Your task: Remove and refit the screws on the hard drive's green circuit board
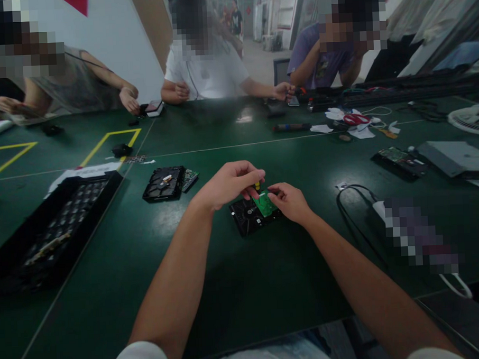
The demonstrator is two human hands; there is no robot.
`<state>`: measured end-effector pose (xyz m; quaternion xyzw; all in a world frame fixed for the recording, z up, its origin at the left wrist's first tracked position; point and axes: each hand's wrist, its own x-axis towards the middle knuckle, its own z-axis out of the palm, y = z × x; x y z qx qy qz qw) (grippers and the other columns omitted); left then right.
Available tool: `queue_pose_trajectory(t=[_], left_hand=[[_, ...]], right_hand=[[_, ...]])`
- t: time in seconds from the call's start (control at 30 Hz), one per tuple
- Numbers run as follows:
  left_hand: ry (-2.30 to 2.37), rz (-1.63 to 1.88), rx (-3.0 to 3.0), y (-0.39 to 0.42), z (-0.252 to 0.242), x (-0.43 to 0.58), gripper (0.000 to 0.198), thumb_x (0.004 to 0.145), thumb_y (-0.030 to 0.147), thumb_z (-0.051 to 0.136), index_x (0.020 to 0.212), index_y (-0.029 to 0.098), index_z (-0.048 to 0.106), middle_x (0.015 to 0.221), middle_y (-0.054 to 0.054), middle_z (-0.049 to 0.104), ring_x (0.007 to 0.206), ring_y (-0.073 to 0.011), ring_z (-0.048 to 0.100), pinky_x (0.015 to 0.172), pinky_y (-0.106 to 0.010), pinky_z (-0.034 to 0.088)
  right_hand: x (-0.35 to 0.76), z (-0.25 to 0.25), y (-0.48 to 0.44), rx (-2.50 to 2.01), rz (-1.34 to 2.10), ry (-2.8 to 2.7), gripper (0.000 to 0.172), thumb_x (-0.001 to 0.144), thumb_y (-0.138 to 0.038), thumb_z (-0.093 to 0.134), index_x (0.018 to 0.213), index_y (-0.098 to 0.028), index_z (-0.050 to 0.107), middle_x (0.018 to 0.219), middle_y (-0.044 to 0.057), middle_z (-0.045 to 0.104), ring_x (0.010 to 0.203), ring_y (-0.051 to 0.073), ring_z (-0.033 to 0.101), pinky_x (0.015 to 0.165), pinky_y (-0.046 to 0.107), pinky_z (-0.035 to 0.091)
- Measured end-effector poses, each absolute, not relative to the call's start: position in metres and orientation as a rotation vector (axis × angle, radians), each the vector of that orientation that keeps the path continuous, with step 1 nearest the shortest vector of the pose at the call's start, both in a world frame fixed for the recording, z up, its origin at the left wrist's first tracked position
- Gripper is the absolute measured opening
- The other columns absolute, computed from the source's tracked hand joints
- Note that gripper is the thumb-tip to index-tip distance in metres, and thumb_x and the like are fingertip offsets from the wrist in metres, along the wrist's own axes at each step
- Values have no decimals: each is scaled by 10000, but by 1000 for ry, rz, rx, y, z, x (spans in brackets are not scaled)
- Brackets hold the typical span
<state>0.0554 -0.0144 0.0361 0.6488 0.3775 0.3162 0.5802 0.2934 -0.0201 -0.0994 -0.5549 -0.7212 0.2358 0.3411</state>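
A black hard drive (243,221) lies on the green table in front of me. Over its right part sits a green circuit board (265,206), slightly tilted. My left hand (239,182) is above the drive, its fingers pinched round a small yellow-and-black piece (258,185); most of that piece is hidden, so its kind cannot be made out. On the other side, my right hand (290,201) has its thumb and fingers closed at the board's right edge.
Another hard drive (164,183) lies to the left beside a loose circuit board (189,180). Further left stands a long black tray (55,230). To the right are a drive with its board showing (399,162), a grey box (456,159) and a black cable (339,207). Several co-workers sit opposite.
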Motion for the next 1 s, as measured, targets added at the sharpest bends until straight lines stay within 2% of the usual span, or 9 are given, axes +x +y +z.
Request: queue_pose_trajectory(t=[0.23,0.37,0.47,0.57,0.73,1.0], left_hand=[[762,724,1541,-15,29,64,322,962,465,759,1015,166,653,869,-37,729,584,-98,674,515,-193,517],[783,769,1562,-12,24,66,381,1006,547,683,1112,183,719,954,-42,721,599,-83,673,526,-190,516],[815,778,1518,-10,22,65,435,1015,595,645,1107,181,740,951,-51,719,606,-93,674,549,-206,538],[782,767,1428,-9,21,63,411,1024,561,627,1081,169,734,956,-68,728,638,-122,704,569,-228,556],[735,724,1390,-11,26,60,364,1016,515,628,1067,162,701,1109,-104,742,710,-155,756,595,-244,584],[716,669,1522,-14,32,60,314,1043,453,585,1019,157,685,1008,-73,725,697,-129,734,620,-223,569]], right_hand=[[294,-102,-19,-1435,604,-1871,245,966,-341,689,1171,-222,750,1094,69,766,727,148,648,703,314,535],[294,-100,-20,-1442,595,-1875,235,966,-342,694,1166,-234,751,1072,64,766,734,157,647,698,315,531],[294,-99,-21,-1442,601,-1874,238,974,-346,686,1178,-239,749,1074,64,763,730,155,651,686,310,525],[294,-98,-21,-1432,603,-1883,239,979,-341,681,1181,-231,748,1088,69,760,732,150,653,690,307,525],[293,-98,-21,-1444,589,-1888,242,974,-344,689,1174,-222,750,1091,74,766,735,153,655,686,306,518],[293,-98,-20,-1452,587,-1902,264,976,-341,687,1205,-226,754,1077,68,758,722,148,634,679,305,510]])
